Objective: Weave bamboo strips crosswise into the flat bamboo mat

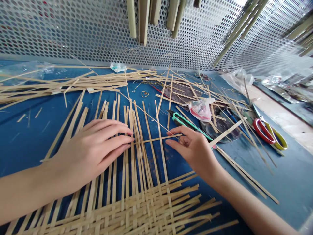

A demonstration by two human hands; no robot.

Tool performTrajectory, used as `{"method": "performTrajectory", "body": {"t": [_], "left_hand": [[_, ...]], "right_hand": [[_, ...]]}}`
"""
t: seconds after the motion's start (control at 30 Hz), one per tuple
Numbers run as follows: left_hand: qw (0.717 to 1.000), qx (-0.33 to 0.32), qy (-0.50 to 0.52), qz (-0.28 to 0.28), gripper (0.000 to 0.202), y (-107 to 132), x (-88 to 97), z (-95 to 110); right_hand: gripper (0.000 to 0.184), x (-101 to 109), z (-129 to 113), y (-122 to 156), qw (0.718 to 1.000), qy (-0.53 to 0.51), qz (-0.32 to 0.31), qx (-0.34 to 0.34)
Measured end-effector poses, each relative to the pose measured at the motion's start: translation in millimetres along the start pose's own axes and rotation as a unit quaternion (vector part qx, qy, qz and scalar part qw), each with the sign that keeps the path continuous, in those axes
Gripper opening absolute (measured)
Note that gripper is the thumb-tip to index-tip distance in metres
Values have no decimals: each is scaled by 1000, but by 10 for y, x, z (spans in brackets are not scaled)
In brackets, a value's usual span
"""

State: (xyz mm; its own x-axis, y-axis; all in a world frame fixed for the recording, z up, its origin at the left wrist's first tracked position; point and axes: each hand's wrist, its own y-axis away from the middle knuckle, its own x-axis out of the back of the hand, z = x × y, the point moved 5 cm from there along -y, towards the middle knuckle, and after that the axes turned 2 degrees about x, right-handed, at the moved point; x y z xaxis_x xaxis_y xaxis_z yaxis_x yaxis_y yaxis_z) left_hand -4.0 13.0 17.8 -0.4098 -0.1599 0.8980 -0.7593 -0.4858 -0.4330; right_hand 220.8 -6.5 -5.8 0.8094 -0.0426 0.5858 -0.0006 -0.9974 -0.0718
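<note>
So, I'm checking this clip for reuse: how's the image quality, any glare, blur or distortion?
Head view: wide-angle distortion bends the perforated panel; glare bleaches its upper right; the left hand, right hand and bamboo weave stay sharp, under soft light with faint shadows.

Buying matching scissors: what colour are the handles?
Scissors: one red, one yellow, shown in the head view.

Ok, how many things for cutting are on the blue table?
2: a utility knife with green trim just beyond the right hand, and a pair of scissors with red and yellow handles farther right. More could be hidden under the bamboo strips.
</note>
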Motion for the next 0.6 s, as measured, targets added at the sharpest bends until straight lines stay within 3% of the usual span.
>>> {"method": "performTrajectory", "body": {"t": [0.37, 0.6], "left_hand": [[999, -26, 0, -28, 27, -29, -110, -57], [996, -34, -43, -63, 38, 13, -167, -139]], "right_hand": [[6, 1, 6, 12, 1000, -1, -4, -9], [6, 5, 10, 17, 1000, 3, -7, -12]]}}
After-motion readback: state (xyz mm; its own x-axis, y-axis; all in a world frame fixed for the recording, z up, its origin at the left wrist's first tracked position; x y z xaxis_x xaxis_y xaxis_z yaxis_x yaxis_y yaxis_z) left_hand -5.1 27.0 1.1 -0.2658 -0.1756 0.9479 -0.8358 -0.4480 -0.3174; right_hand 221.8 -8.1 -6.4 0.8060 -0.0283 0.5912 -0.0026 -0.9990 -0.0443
